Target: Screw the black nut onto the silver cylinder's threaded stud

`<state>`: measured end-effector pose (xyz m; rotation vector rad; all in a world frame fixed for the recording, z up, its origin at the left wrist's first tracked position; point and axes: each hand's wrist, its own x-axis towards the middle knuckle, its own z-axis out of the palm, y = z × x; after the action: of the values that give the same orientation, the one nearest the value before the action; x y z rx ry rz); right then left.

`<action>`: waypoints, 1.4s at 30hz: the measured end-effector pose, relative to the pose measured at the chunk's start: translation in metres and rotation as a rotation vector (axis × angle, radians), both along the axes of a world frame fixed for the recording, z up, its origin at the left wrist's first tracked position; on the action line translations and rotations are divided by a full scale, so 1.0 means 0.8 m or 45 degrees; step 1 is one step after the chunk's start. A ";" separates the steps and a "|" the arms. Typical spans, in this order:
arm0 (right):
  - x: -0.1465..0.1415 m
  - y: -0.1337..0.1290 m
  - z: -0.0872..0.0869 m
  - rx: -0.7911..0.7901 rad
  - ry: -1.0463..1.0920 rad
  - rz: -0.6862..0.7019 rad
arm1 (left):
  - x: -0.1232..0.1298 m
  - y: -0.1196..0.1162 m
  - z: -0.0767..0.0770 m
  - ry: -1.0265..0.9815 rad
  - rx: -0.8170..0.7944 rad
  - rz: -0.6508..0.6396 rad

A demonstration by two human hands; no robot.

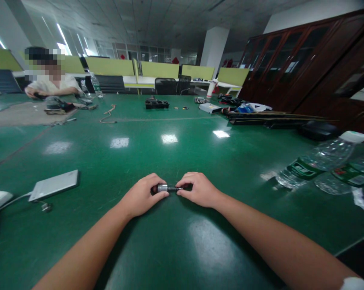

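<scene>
Between my two hands lies a small silver-and-black cylinder [163, 188] with a thin dark shaft [172, 189] pointing right; its exact kind is too small to make out. My left hand [145, 194] is closed around the thick silver part, thumb in front and fingers behind. At the other end, my right hand [197, 189] pinches the tip of the shaft between thumb and fingers. Both hands are low over the green table [170, 157], and the cylinder is held level. My fingers cover both of its ends.
A white power bank [55, 185] with a cable lies at left. Clear water bottles [317, 161] stand at right. Farther back are a black tray [156, 104], a grey box [210, 108] and long dark strips [260, 119]. A person [52, 80] sits across at far left.
</scene>
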<state>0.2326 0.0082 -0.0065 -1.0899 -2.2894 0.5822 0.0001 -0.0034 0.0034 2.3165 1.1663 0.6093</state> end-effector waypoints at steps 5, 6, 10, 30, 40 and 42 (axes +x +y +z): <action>0.004 0.001 0.002 -0.021 -0.006 -0.006 | -0.001 0.000 0.000 0.002 0.009 -0.001; 0.005 0.002 0.003 -0.022 -0.019 -0.007 | -0.001 0.000 0.000 0.002 0.008 -0.001; 0.016 0.007 0.008 -0.061 -0.120 -0.095 | -0.001 0.000 0.000 0.006 0.003 0.018; 0.004 -0.001 0.003 -0.069 -0.023 -0.030 | -0.002 -0.001 0.000 -0.024 0.006 -0.027; -0.018 -0.004 -0.007 0.047 -0.013 0.070 | 0.001 -0.001 -0.002 -0.005 0.050 -0.072; -0.017 -0.004 -0.006 0.041 -0.020 0.069 | 0.001 -0.001 -0.001 0.016 0.045 -0.068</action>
<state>0.2186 0.0046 -0.0112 -1.0241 -2.3401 0.5577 0.0009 -0.0044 0.0026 2.3762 1.1034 0.6014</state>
